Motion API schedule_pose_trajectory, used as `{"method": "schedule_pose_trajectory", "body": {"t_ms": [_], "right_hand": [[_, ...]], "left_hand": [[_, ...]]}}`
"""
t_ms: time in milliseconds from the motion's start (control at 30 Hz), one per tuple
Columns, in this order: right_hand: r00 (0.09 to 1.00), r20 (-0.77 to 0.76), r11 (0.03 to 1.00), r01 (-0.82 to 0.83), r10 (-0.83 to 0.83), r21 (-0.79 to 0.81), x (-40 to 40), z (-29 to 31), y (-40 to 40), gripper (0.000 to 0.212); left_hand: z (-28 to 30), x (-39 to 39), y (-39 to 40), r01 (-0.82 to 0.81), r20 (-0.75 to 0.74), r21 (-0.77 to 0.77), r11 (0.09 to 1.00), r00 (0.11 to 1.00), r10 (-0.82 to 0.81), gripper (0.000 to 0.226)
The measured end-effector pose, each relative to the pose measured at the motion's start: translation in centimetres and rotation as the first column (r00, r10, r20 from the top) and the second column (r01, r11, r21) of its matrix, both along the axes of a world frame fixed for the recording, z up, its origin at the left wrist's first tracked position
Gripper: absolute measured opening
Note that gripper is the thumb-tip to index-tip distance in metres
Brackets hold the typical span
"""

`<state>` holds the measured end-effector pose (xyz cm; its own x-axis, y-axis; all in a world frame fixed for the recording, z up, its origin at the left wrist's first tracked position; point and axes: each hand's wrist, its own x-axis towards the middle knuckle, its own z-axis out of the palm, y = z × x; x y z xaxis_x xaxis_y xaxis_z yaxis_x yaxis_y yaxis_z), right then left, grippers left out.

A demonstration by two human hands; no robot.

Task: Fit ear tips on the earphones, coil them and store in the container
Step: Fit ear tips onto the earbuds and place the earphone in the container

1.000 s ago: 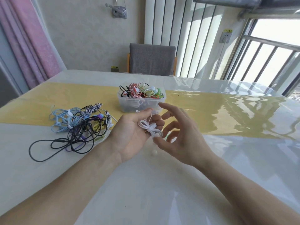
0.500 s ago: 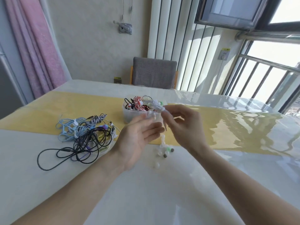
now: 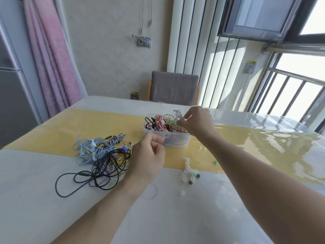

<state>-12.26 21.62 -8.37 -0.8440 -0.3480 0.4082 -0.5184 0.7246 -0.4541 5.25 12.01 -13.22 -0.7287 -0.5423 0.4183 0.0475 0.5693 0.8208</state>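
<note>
Nearest the person, a scatter of loose ear tips (image 3: 189,173) — white, green and grey — lies on the pale table (image 3: 52,199), uncovered now that both hands have moved away from above them. A second ago the hands met over this spot around a coiled white pair; now they are apart.

Just beyond, the left hand (image 3: 146,156) hovers with fingers loosely curled and nothing in it, having let go of the coil. It sits right beside the tangle of cords (image 3: 100,155) on the left — blue, black, striped and purple earphones waiting their turn.

Farther off, the right hand (image 3: 196,120) has carried the white earphones (image 3: 177,114) out over the clear container (image 3: 167,140) on the yellow runner (image 3: 70,127). Thumb and fingertips pinch the coil above the far-right edge of the box, which is already heaped with red, green and black coils.

That shift suggests one pair is all but stored: it only needs releasing onto the heap. The empty left hand looks placed to draw the next pair from the tangle, and the tips stay within easy reach for fitting.
</note>
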Motion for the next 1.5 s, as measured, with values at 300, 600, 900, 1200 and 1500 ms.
{"method": "schedule_pose_trajectory", "body": {"t_ms": [300,600,900,1200,1500], "right_hand": [[0.998,0.005,0.868,0.045,-0.055,0.495,0.3,-0.2,-1.0,0.030],[0.954,-0.265,0.977,-0.086,0.137,0.196,3.7,1.0,-0.8,0.016],[0.746,0.330,0.762,-0.638,0.579,0.107,12.0,-3.2,-3.8,0.055],[0.790,0.264,0.786,-0.600,0.553,0.148,12.1,-3.1,-3.2,0.035],[0.826,0.091,0.807,-0.563,0.556,0.177,13.8,-2.6,-5.2,0.047]], "left_hand": [[2.1,0.6,-2.5,-0.090,-0.017,-0.189,0.978,0.996,0.089,0.017],[4.9,3.6,-8.5,0.256,0.644,-0.427,0.867,0.759,0.093,0.024],[3.6,4.5,-9.0,0.332,0.660,-0.491,0.805,0.746,0.095,0.048],[3.9,7.0,-12.2,0.214,0.743,-0.474,0.854,0.617,0.258,0.096],[4.1,8.5,-13.8,0.112,0.610,-0.511,0.852,0.745,0.268,0.010]]}}
